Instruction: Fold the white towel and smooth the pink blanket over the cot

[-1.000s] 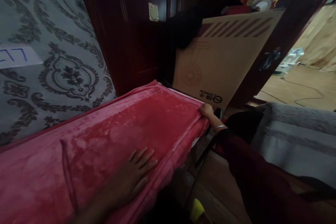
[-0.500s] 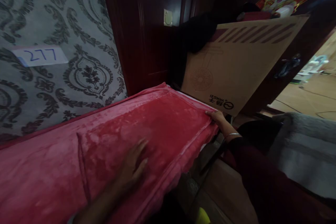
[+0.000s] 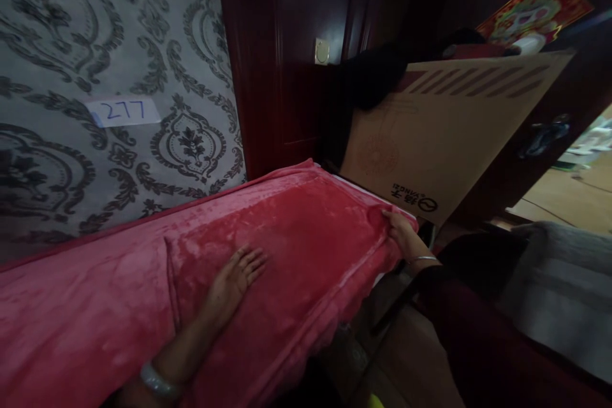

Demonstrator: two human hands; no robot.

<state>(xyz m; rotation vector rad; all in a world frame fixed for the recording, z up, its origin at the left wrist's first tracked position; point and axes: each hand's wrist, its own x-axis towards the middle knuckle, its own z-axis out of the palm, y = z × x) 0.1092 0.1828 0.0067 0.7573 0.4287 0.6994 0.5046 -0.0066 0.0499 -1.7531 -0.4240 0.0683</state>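
A red plush blanket (image 3: 296, 229) covers a long raised surface that runs from lower left to centre. My left hand (image 3: 234, 277) lies flat on top of it with the fingers stretched out, a pale bangle on the wrist. My right hand (image 3: 399, 233) is at the blanket's far right corner, its fingers closed on the cloth's edge; a thin bracelet and a dark red sleeve follow behind it.
A large cardboard box (image 3: 449, 134) leans against dark wooden doors (image 3: 287, 64) just past the corner. Patterned grey wallpaper with a label reading 277 (image 3: 125, 111) is on the left. Grey bedding (image 3: 564, 287) lies right, with an open doorway beyond.
My left hand has slid forward and left across the blanket. My right hand stays at the corner of the cloth. The view has shifted right and down.
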